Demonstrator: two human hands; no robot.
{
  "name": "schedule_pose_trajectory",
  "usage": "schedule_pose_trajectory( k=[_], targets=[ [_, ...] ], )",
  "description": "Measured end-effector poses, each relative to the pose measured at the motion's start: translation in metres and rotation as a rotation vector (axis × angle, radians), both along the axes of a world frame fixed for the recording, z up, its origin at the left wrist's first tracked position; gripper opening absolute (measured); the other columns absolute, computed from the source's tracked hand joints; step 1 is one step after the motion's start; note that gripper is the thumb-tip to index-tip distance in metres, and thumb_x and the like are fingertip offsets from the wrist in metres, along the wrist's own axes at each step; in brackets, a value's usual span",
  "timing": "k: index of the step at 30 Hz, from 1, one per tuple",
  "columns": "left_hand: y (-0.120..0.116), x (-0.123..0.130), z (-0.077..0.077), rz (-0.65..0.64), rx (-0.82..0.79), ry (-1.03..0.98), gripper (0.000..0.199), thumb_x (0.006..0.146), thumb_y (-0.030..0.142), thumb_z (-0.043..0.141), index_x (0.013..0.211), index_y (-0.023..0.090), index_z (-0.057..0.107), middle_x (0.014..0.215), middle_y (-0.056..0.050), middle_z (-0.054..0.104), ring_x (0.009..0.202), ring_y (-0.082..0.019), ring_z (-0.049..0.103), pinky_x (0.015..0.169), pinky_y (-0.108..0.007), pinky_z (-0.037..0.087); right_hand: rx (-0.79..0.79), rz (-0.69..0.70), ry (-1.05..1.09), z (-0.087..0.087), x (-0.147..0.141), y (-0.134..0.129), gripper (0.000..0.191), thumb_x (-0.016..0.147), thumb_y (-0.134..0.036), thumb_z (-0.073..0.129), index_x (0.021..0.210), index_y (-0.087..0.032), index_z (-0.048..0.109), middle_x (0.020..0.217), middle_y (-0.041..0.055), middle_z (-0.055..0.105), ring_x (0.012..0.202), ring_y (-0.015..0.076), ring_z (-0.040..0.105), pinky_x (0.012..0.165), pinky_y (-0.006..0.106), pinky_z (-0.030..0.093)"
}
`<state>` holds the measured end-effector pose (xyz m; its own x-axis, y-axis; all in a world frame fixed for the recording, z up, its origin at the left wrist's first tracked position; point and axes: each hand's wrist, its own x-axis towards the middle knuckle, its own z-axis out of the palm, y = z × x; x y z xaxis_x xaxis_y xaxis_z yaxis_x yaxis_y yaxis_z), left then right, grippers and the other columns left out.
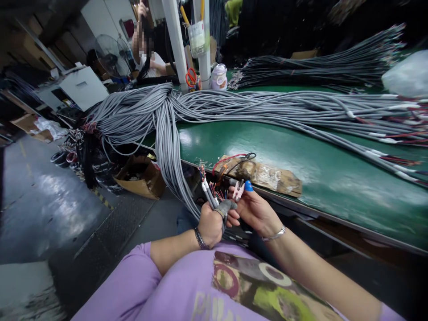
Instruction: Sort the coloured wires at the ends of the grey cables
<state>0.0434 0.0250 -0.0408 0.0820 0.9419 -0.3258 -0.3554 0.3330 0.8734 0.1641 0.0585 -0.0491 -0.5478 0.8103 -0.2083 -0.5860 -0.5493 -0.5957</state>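
Note:
Several grey cables [209, 196] with stripped, coloured wire ends are gripped in my left hand [214, 220], whose thumb wears a grey cover. Close beside it on the right, my right hand [252, 209] has a blue cover on one fingertip and pinches a small pink clip-like tool [238, 191] near the wire ends. Behind my hands, a worn wooden board [276, 179] wrapped in tape lies along the edge of the green table [214, 138], with a red and a black lead on its left part.
A large bundle of grey cables [254, 104] crosses the table and hangs over its near left edge. Behind stand a white post [175, 40], red scissors [191, 78] and a lidded jar [219, 77]. A cardboard box [142, 178] is on the floor; a person [152, 60] works beyond.

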Motion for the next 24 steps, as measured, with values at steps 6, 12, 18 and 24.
schedule_pose_trajectory(
  k=[6,12,18,24],
  targets=[
    [-0.003,0.0,-0.005,-0.05,0.009,0.016,0.048,0.068,0.056,0.068,0.073,0.008,0.064,0.056,-0.007,0.064,0.039,-0.011,0.055,0.038,-0.019,0.031,-0.032,-0.105,-0.032,-0.008,-0.002,0.001,0.043,0.073,-0.068,0.061,0.085,-0.027,0.066,0.053,-0.0028,0.058,0.036,0.0169,0.048,0.037,0.031,0.04],
    [-0.006,-0.001,-0.003,-0.043,0.004,0.015,0.045,0.068,0.053,0.07,0.071,0.009,0.063,0.055,-0.006,0.064,0.039,-0.011,0.055,0.038,-0.019,0.032,-0.022,-0.133,0.054,-0.012,0.001,-0.002,0.045,0.078,-0.067,0.056,0.088,-0.024,0.067,0.065,-0.0005,0.064,0.045,0.0162,0.053,0.042,0.031,0.046],
    [-0.009,-0.009,-0.013,-0.06,0.028,0.014,0.044,0.07,0.052,0.069,0.076,0.008,0.067,0.058,-0.008,0.066,0.044,-0.014,0.06,0.04,-0.019,0.035,-0.102,-0.276,0.127,-0.021,0.008,-0.003,0.033,0.082,-0.053,0.063,0.085,-0.021,0.07,0.08,0.0024,0.07,0.066,0.0144,0.062,0.06,0.026,0.053],
    [-0.009,-0.011,-0.024,-0.04,0.085,-0.056,0.046,0.069,0.052,0.072,0.084,0.008,0.069,0.073,-0.012,0.071,0.071,-0.021,0.069,0.063,-0.028,0.051,-0.146,-0.298,0.094,-0.036,0.027,-0.012,0.027,0.078,-0.051,0.069,0.08,-0.024,0.07,0.083,0.0018,0.07,0.072,0.0142,0.064,0.064,0.025,0.054]
  ],
)
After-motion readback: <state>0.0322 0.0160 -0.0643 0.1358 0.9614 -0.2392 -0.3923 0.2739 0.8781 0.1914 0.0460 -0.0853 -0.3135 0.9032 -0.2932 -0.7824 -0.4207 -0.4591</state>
